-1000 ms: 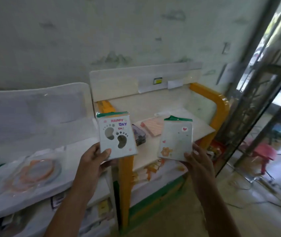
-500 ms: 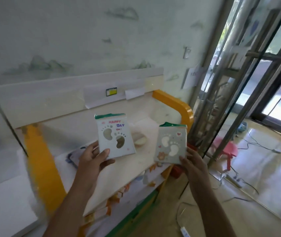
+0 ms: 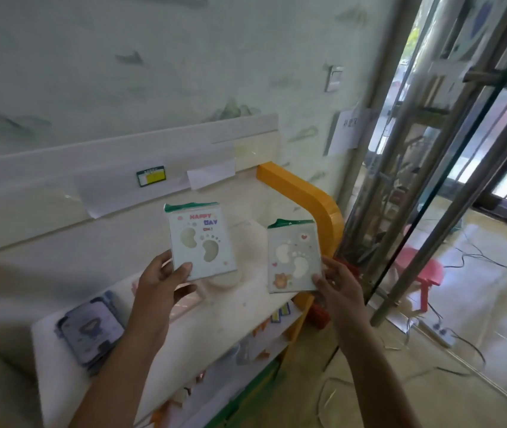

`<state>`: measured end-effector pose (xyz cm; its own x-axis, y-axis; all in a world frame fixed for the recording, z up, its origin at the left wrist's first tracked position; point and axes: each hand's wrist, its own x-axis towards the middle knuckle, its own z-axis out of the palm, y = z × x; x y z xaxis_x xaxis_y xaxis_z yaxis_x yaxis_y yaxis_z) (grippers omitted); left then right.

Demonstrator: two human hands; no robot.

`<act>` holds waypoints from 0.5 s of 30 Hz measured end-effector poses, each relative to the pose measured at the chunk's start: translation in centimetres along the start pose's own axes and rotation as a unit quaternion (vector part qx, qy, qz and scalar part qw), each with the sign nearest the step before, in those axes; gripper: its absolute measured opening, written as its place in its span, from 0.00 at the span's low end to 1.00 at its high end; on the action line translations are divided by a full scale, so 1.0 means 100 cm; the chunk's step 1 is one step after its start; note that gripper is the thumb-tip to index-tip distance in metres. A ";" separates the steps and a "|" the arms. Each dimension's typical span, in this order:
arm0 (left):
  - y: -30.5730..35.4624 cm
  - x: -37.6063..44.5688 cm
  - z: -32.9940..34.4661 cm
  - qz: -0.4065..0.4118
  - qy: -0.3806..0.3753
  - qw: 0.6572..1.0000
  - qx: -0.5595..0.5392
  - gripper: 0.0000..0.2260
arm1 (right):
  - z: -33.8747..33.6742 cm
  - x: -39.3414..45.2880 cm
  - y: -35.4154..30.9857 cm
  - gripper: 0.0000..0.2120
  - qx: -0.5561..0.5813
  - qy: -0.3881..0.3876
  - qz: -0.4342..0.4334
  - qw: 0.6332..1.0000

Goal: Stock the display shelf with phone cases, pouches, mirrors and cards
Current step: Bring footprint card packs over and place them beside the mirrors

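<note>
**Two footprint cards held above the shelf**

Left hand (image 3: pixel 161 281) pinches the "Happy Day" card (image 3: pixel 200 241) by its lower corner; right hand (image 3: pixel 337 284) grips the heart-print card (image 3: pixel 293 257) likewise. Both hover over the display shelf (image 3: pixel 184 338). Risk: thin corner pinches, glossy sleeves; either could slip floorward.

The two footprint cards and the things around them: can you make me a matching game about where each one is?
Things:
1. HAPPY DAY card
2. Bear card
3. Dark blue phone case
4. Yellow price tag

Places:
A. Lying flat on the white shelf
B. In the grip of the right hand
C. Stuck on the shelf's back panel
D. In the grip of the left hand

Pairs: 1-D, 2-B, 3-A, 4-C
</note>
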<state>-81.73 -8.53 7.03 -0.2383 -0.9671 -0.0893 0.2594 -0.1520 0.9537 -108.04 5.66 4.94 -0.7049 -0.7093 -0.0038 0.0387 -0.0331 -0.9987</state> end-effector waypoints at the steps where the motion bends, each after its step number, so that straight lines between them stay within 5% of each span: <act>1: -0.002 0.004 0.006 0.002 0.007 1.000 -0.002 0.17 | -0.001 0.014 0.001 0.15 -0.002 -0.009 -0.001 1.000; 15: -0.036 0.018 0.080 0.048 0.160 0.986 -0.017 0.20 | -0.008 0.178 0.034 0.16 -0.084 -0.200 -0.071 0.974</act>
<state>-90.58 -8.07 5.77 0.0941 -0.9914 -0.0905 0.2982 -0.0587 0.9527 -121.02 -6.54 1.44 -0.3608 -0.9246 0.1219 -0.1791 -0.0596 -0.9820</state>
